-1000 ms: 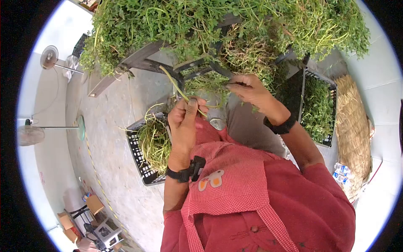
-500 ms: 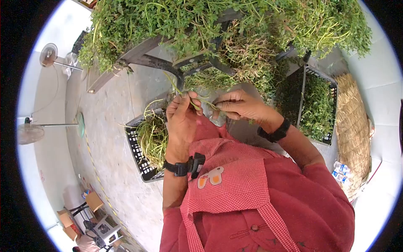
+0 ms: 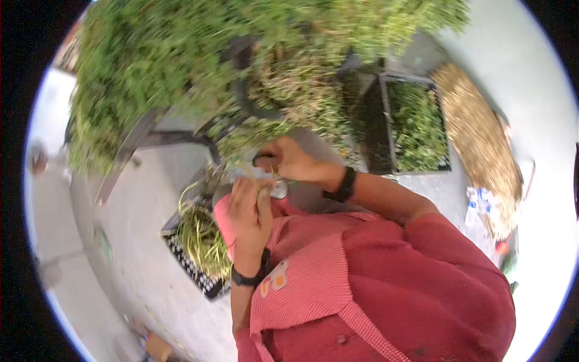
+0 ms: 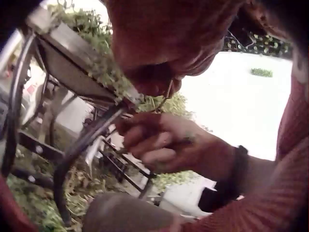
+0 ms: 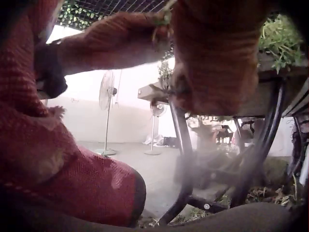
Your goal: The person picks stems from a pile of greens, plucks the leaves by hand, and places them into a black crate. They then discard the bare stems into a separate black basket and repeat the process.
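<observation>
Both hands are close together over the lap, blurred in the head view. My left hand (image 3: pixel 248 208) pinches a thin green stem (image 4: pixel 167 96) between thumb and fingers. Just beyond it, my right hand (image 3: pixel 297 161) has its fingers curled, with the thumb side toward the left hand. In the left wrist view the stem runs from the left hand down to the right hand's fingertips, which pinch its other end. Bits of greenery (image 5: pixel 161 92) show by the right fingers in the right wrist view. A big heap of leafy green stalks (image 3: pixel 163 66) lies on a table ahead.
A black crate (image 3: pixel 211 294) with pale stripped stems (image 3: pixel 202 241) stands at left. Another crate (image 3: pixel 391 130) at right holds leafy greens. Cut plant scraps (image 3: pixel 307 90) lie under the table (image 3: pixel 129 142). A straw roll (image 3: pixel 476 133) and bottles (image 3: pixel 477 204) are further right.
The head view has swung, shifting the scene left. My right hand came in to the stem beside the left hand, and both now sit closer together and lower.
</observation>
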A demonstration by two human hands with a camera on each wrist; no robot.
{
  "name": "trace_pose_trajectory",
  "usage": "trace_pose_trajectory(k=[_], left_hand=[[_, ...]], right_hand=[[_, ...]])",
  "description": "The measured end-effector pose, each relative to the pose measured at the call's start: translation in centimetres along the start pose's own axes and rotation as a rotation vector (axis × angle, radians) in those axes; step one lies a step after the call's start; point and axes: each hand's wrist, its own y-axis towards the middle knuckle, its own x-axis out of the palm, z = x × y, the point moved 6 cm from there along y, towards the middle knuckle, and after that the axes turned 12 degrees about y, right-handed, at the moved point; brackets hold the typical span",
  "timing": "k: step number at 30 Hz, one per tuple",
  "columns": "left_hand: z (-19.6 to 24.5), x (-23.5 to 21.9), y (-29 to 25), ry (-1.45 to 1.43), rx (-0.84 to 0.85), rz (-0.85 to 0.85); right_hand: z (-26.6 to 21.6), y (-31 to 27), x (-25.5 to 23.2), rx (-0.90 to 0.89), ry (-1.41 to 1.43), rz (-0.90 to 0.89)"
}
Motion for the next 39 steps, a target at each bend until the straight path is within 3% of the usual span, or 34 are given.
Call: trace_pose_trajectory(k=[1, 3, 5, 7, 8, 9, 10, 11, 12, 13, 14, 15, 17, 19, 21, 22, 23, 25, 26, 27, 29, 30, 32, 36, 38, 39], left_hand=[[0.9, 0.5, 0.1, 0.024, 0.015, -0.045], [0.9, 0.8, -0.5, 0.048, 0.041, -0.097], [-2.6, 0.6, -1.6, 0.047, -0.173, -0.089], [-5.4, -1.1, -2.7, 0.056, -0.245, -0.029], [-7.0, -2.3, -3.7, 0.071, -0.328, 0.031], [-8.3, -3.0, -4.9, 0.071, -0.330, 0.036], [-10.3, -3.9, -6.4, 0.130, -0.446, 0.010], [-12.5, -5.1, -7.9, 0.195, -0.564, 0.009], [-14.3, -6.4, -9.4, 0.215, -0.567, 0.067], [-16.5, -7.2, -11.4, 0.316, -0.652, 0.011], [-18.4, -8.1, -13.0, 0.408, -0.738, -0.050], [-19.4, -9.4, -13.6, 0.415, -0.738, -0.003], [-22.7, -10.6, -16.9, 0.512, -1.085, -0.180], [-26.7, -11.2, -22.0, 0.663, -1.022, -0.114], [-29.0, -9.9, -21.6, 0.811, -0.954, -0.050], [-29.6, -8.0, -21.3, 0.579, -0.915, -0.175], [-29.9, -5.8, -21.1, 0.349, -0.865, -0.294], [-31.3, 1.9, -22.9, -0.452, -1.027, -0.214], [-26.6, 2.1, -19.7, -0.115, -0.827, -0.405], [-21.1, 2.4, -15.9, 0.219, -0.609, -0.577], [-19.9, 7.0, -16.9, 0.732, -0.371, -0.839], [-18.8, 7.2, -16.2, 0.736, -0.371, -0.826], [-17.4, 5.3, -15.3, 0.441, -0.716, -0.691], [-16.6, 4.3, -14.6, 0.393, -0.796, -0.708], [-16.5, 4.3, -14.6, 0.384, -0.823, -0.711], [-16.7, 4.3, -14.6, 0.389, -0.823, -0.704]], right_hand=[[0.1, -0.2, -1.6, 0.007, -0.018, 0.053], [0.3, -0.5, -4.5, 0.054, -0.466, 0.212], [3.8, -0.9, -9.5, -0.071, -0.615, 0.356], [3.4, -3.0, -16.6, 0.130, -0.621, 0.466], [4.6, -4.2, -20.7, 0.260, -0.820, 0.538], [3.7, -6.1, -24.2, 0.186, -0.923, 0.603], [3.5, -8.2, -27.8, 0.201, -0.808, 0.718], [2.4, -9.6, -30.7, 0.368, -0.904, 0.763], [0.6, -11.1, -31.8, 0.458, -0.828, 0.721], [1.2, -12.1, -33.9, 0.308, -1.124, 0.682], [3.4, -13.7, -36.9, 0.473, -1.094, 0.606], [1.8, -13.9, -36.4, 0.359, -1.237, 0.554], [1.5, -13.8, -37.5, 0.374, -1.136, 0.692], [0.3, -12.2, -37.2, 0.363, -1.042, 0.771], [-3.9, -8.3, -33.8, 0.105, -0.851, 0.808], [-6.8, -6.1, -31.5, -0.120, -0.874, 0.799], [-9.5, -4.0, -29.4, -0.159, -0.806, 0.747], [-14.5, 0.5, -25.8, -0.324, -0.643, 0.657], [-16.8, 2.7, -24.5, -0.447, -0.550, 0.616], [-19.1, 5.1, -23.2, -0.443, -0.500, 0.550], [-22.8, 9.2, -21.2, -0.438, -0.342, 0.473], [-24.1, 11.1, -20.4, -0.438, -0.231, 0.458], [-25.7, 14.6, -19.1, -0.437, 0.135, 0.425], [-25.7, 20.6, -19.0, -0.350, 0.037, 0.460], [-25.5, 21.7, -18.5, -0.105, -0.036, 0.520], [-26.2, 22.0, -17.9, -0.112, -0.033, 0.517]])
